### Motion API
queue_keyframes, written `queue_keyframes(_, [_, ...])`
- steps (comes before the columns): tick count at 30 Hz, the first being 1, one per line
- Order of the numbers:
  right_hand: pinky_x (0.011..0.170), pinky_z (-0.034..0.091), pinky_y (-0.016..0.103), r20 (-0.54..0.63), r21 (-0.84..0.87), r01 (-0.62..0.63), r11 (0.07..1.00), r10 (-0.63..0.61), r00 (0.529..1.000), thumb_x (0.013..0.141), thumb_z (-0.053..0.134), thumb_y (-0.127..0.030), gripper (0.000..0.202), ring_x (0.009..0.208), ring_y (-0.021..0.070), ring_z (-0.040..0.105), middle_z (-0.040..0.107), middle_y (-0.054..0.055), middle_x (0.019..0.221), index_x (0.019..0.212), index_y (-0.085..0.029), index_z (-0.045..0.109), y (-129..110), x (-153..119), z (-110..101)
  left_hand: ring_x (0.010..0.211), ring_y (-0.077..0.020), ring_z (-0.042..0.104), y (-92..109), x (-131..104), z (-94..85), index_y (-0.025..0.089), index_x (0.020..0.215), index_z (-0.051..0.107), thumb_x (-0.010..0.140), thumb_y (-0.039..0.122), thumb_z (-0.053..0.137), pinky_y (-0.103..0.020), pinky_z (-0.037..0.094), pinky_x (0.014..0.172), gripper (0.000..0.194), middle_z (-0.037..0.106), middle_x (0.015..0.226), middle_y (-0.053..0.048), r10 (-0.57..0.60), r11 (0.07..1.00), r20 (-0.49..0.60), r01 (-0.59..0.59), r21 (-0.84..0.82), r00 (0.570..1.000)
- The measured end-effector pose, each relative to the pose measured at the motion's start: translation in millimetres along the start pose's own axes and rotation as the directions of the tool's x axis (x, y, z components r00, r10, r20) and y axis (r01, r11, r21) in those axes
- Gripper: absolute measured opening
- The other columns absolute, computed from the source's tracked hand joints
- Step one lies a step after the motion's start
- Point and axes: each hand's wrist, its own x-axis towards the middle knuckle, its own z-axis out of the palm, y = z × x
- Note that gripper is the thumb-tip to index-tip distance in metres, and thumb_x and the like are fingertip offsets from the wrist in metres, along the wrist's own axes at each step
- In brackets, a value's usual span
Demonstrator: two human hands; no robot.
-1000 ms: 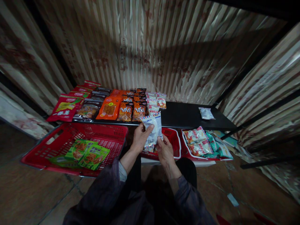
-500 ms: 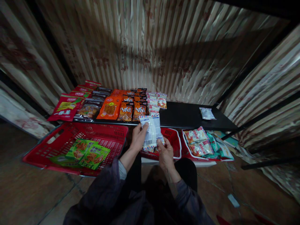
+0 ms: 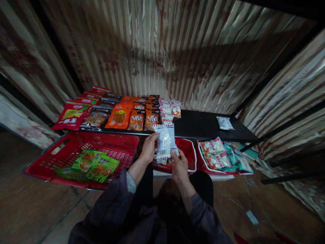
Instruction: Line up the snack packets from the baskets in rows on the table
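Between my two hands is a white snack bag [image 3: 165, 140] with a striped edge, its printed back and barcode facing me. My left hand [image 3: 149, 148] grips the bag's left side, and my right hand [image 3: 179, 163] pinches its lower right corner with the thumb on top. Just beyond it on the black shelf [image 3: 198, 125] lie white snack bags [image 3: 167, 118] of similar design, front side up. Left of those are orange-and-black snack bags [image 3: 137, 120]. Under my hands sits a red basket [image 3: 193, 154], partly hidden, with more bags in it.
A red basket [image 3: 61, 139] at left holds green snack bags [image 3: 101, 169]. Another basket [image 3: 203, 166] at right holds white and teal bags. Orange [image 3: 118, 116], dark [image 3: 95, 117] and red [image 3: 72, 115] bags line the shelf's left; one white bag [image 3: 224, 123] lies at its right. Black posts frame the shelf.
The white bag has shifted slightly to the right and tilted a little. My left thumb has slid from the bag's face toward its left edge; my right hand has hardly moved.
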Motion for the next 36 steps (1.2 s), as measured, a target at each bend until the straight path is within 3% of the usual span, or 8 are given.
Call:
queue_keyframes(8, [0.068, 0.055, 0.027, -0.021, 0.035, 0.015, 0.999, -0.014, 1.000, 0.056, 0.084, -0.032, 0.038, 0.068, 0.0125, 0.066, 0.073, 0.000, 0.082, 0.087, -0.019, 0.066, -1, 4, 7, 0.084, -0.0193, 0.066, 2, -13, -2.6, 0.016, 0.090, 0.066, 0.064, 0.038, 0.076, -0.030, 0.049, 0.077, 0.036, 0.072, 0.091, -0.005, -0.062, 0.998, 0.202, 0.065, -0.009, 0.977])
queue_keyframes(15, [0.065, 0.053, 0.027, -0.017, -0.044, 0.062, 0.997, -0.063, 0.998, 0.061, 0.081, -0.036, 0.037, 0.066, 0.0127, 0.065, 0.071, -0.001, 0.079, 0.089, -0.020, 0.065, 0, 6, 6, 0.074, -0.0191, 0.066, -12, -13, -0.7, 0.013, 0.090, 0.068, 0.055, 0.042, 0.083, -0.032, 0.050, 0.074, 0.047, 0.073, 0.082, -0.005, -0.046, 0.999, 0.166, 0.046, 0.002, 0.985])
queue_keyframes(18, [0.069, 0.052, 0.026, 0.036, -0.130, 0.037, 0.991, -0.032, 0.999, 0.063, 0.078, -0.039, 0.035, 0.074, 0.0139, 0.066, 0.072, -0.001, 0.083, 0.090, -0.020, 0.067, -10, 8, 6, 0.072, -0.0180, 0.066, -14, -12, -5.3, 0.014, 0.090, 0.069, 0.055, 0.040, 0.083, -0.031, 0.049, 0.073, 0.046, 0.073, 0.081, -0.004, -0.024, 1.000, 0.106, 0.025, -0.008, 0.994])
queue_keyframes(21, [0.070, 0.052, 0.027, 0.106, -0.162, 0.014, 0.987, 0.003, 0.994, 0.066, 0.073, -0.048, 0.036, 0.081, 0.0166, 0.067, 0.073, 0.001, 0.086, 0.088, -0.020, 0.068, -28, 15, 9, 0.074, -0.0177, 0.066, -13, -15, -12.6, 0.014, 0.092, 0.070, 0.057, 0.037, 0.082, -0.030, 0.049, 0.075, 0.044, 0.073, 0.085, -0.005, -0.057, 0.998, 0.160, 0.056, 0.011, 0.986])
queue_keyframes(25, [0.062, 0.049, 0.026, 0.191, -0.169, 0.016, 0.986, 0.017, 0.981, 0.066, 0.074, -0.052, 0.039, 0.070, 0.0154, 0.065, 0.072, -0.001, 0.078, 0.088, -0.019, 0.069, -45, 30, 15, 0.076, -0.0188, 0.066, -10, -21, -19.9, 0.014, 0.091, 0.071, 0.057, 0.037, 0.083, -0.029, 0.049, 0.074, 0.043, 0.073, 0.084, -0.006, -0.147, 0.988, 0.284, 0.128, 0.087, 0.947])
queue_keyframes(31, [0.048, 0.042, 0.024, 0.026, -0.155, 0.011, 0.988, -0.007, 1.000, 0.053, 0.083, -0.050, 0.040, 0.048, 0.0113, 0.055, 0.065, -0.003, 0.055, 0.064, -0.016, 0.065, -51, 40, 24, 0.078, -0.0180, 0.066, -11, -27, -25.0, 0.016, 0.096, 0.071, 0.059, 0.039, 0.084, -0.028, 0.049, 0.075, 0.045, 0.074, 0.088, -0.006, -0.154, 0.986, 0.344, 0.124, 0.107, 0.926])
queue_keyframes(36, [0.042, 0.036, 0.022, 0.051, -0.187, 0.064, 0.980, -0.055, 0.997, 0.055, 0.080, -0.056, 0.045, 0.041, 0.0080, 0.047, 0.059, -0.005, 0.049, 0.061, -0.016, 0.062, -49, 47, 26, 0.087, -0.0207, 0.069, -14, -37, -23.6, 0.015, 0.105, 0.069, 0.061, 0.037, 0.084, -0.031, 0.050, 0.082, 0.052, 0.074, 0.097, -0.009, -0.184, 0.982, 0.324, 0.190, 0.013, 0.928])
